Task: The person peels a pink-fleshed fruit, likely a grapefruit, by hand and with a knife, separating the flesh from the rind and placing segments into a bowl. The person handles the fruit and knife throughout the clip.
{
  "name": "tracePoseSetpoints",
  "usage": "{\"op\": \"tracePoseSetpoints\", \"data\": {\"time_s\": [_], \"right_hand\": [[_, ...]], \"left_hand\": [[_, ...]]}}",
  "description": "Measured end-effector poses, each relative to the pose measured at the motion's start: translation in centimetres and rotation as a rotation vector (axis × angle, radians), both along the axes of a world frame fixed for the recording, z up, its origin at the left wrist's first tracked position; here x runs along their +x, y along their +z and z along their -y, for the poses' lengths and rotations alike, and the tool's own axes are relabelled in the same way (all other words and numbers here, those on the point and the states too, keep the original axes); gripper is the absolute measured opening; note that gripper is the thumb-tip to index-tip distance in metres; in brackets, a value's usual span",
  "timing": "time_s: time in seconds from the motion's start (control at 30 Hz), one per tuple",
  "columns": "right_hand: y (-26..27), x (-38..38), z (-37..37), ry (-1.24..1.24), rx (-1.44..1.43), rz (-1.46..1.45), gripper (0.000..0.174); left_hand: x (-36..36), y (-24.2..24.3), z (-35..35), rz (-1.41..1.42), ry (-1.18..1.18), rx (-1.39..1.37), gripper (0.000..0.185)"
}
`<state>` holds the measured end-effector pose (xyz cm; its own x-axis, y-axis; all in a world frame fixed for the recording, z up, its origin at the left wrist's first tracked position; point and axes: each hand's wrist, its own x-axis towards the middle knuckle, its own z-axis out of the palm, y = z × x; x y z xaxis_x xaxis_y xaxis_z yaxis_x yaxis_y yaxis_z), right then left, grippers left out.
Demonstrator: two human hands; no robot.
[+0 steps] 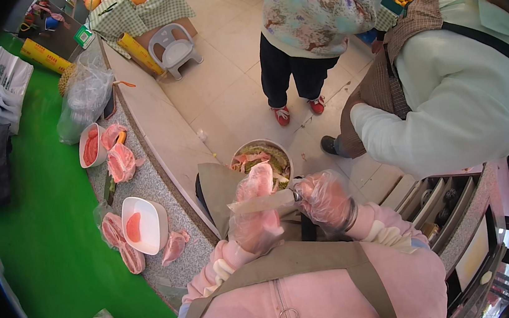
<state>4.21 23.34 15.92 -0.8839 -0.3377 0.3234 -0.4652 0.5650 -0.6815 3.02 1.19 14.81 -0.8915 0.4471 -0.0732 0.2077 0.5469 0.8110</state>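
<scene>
My left hand [249, 229], in a clear plastic glove, holds a peeled pink pomelo piece [260, 180]. In my right hand [327, 200], also gloved, is a knife [264, 202] whose blade lies across the fruit in front of my left hand. Below them stands a round bin [291, 162] with green and pink peel inside. To the left on the speckled counter [152, 170], a white bowl [144, 203] contains one red pomelo segment [133, 227]. Pomelo pieces [131, 258] lie beside it, with another piece [175, 247] at its right.
Farther up the counter are a white container [94, 165] of red flesh, a part-opened pomelo [120, 162] and a plastic bag [87, 93]. Two people stand close, one in a brown apron [370, 98]. A grey stool [175, 50] stands on the floor.
</scene>
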Motion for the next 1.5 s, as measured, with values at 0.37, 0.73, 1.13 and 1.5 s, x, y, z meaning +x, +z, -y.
{"op": "tracePoseSetpoints", "data": {"time_s": [0.37, 0.73, 1.13, 1.5], "right_hand": [[1.1, -0.3, -0.7, -0.093, 0.141, -0.129, 0.026], [0.0, -0.5, -0.9, -0.133, 0.144, -0.202, 0.022], [1.8, -0.1, -0.1, -0.061, 0.021, -0.064, 0.018], [0.9, -0.4, 0.8, -0.035, 0.062, -0.112, 0.026]], "left_hand": [[-0.8, 1.4, -1.8, 0.127, 0.255, 0.346, 0.024], [-0.3, 3.7, -3.5, 0.322, 0.318, 0.885, 0.018], [0.3, 2.4, -0.6, 0.081, 0.081, 0.189, 0.054], [0.4, -0.4, -0.5, 0.116, 0.220, 0.323, 0.050]]}}
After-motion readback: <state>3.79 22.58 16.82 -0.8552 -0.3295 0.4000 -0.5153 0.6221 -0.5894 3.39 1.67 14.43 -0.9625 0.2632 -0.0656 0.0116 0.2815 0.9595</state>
